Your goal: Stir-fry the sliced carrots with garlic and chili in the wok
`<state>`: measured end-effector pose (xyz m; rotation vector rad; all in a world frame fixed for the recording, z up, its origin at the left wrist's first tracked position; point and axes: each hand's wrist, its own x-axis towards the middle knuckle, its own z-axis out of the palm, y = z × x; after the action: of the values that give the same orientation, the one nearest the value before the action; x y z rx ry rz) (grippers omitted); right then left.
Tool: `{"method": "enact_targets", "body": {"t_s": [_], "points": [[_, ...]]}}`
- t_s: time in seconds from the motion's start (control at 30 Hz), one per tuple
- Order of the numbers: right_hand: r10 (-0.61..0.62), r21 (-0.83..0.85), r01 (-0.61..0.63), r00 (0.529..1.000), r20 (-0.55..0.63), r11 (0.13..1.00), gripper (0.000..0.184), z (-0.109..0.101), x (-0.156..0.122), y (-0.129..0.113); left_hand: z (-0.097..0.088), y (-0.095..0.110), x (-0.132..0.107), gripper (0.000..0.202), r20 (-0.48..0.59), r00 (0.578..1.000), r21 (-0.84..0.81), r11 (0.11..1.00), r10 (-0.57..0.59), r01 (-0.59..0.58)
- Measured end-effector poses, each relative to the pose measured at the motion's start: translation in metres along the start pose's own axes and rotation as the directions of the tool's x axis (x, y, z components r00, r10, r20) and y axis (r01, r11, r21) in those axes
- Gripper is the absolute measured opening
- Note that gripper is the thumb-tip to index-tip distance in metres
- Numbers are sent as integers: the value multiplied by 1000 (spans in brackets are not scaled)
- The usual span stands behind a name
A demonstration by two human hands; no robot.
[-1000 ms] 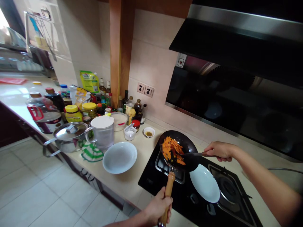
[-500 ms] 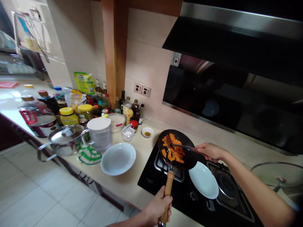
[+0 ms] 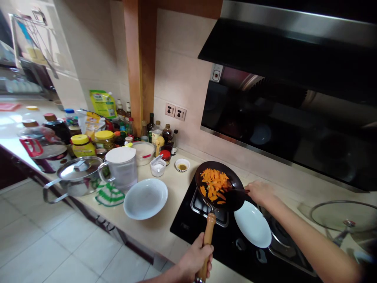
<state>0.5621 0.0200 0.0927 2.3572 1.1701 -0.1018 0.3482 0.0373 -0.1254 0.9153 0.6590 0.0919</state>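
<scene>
My left hand point(image 3: 196, 254) is wrapped round the wooden handle point(image 3: 209, 227) of a dark frying pan point(image 3: 237, 202), which sits on the left burner. Thin orange pieces point(image 3: 214, 181), looking like sliced carrot, lie mostly on the pan's left side. Over the pan's right rim, my right hand point(image 3: 260, 192) is closed on a dark spatula point(image 3: 237, 190); hand and tool are slightly blurred, and the blade is hard to make out beside the food. A white oval plate point(image 3: 253, 225) rests on the cooktop just right of the pan.
On the counter left of the cooktop stand a pale round plate point(image 3: 145, 199), a small striped bowl point(image 3: 182, 165), a seasoning box point(image 3: 158, 166), a water jug point(image 3: 122, 171) and a lidded steel pot point(image 3: 81, 177). Several bottles line the wall. A glass lid point(image 3: 330, 216) is at right. The range hood point(image 3: 279, 51) overhangs.
My right hand has drawn the spatula rightward, its blade leaving the middle of the food for the pan's right side. The orange pieces have shifted. My left hand keeps its hold.
</scene>
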Motion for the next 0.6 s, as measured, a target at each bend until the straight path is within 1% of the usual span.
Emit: {"method": "enact_targets", "body": {"t_s": [0.1,0.2,0.27,0.33,0.37,0.4,0.47,0.53,0.6], "points": [[-39,-77,28,988,-151,997,41,23,-10,2,0,-1,1,36,-2,1000,-2,1000,-9,9],[-112,-205,55,955,-276,977,50,28,-18,24,0,0,1,42,-12,1000,-4,1000,-24,24],[-109,-247,36,951,-289,968,53,24,-15,45,1,1,0,44,-22,999,-4,999,-34,34],[-84,-248,18,963,-258,969,52,20,-5,61,1,1,0,46,-31,999,-7,999,-43,43],[-73,-237,16,969,-236,971,52,20,1,65,1,1,0,46,-33,999,-7,999,-42,42],[-67,-219,18,974,-217,976,50,21,8,65,2,1,0,44,-32,999,-6,999,-38,37],[-62,-170,28,977,-202,985,47,27,21,57,2,-1,1,40,-26,1000,1,1000,-12,12],[-72,-124,44,970,-234,991,44,34,27,40,2,-2,3,37,-23,1000,8,1000,3,-2],[-107,-103,81,953,-284,991,41,40,25,24,4,-3,3,36,-28,1000,10,1000,2,-2]]}}
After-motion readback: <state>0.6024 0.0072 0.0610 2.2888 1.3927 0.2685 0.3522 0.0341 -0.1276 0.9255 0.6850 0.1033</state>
